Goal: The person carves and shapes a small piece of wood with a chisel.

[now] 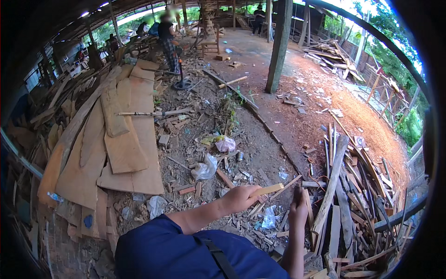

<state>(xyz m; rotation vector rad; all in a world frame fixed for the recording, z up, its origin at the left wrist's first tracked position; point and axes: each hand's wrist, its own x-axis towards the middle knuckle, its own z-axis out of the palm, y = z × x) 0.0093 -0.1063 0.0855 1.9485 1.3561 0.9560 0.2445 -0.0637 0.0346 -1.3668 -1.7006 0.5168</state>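
Dirt ground [195, 125], strewn with chips and litter, spreads under an open-sided roof [60, 21]. Boards [127, 144] overlap along the ground's left edge; scrap wood [341, 190] is heaped near its right edge. A post [279, 46] stands farther back. Bags [204, 168] lie between. The left hand [239, 200] grips a stick [267, 190] over the ground's near edge: pale, straight, narrow, pointing right. The right hand [298, 211] is curled just beside it; what it holds I cannot tell.
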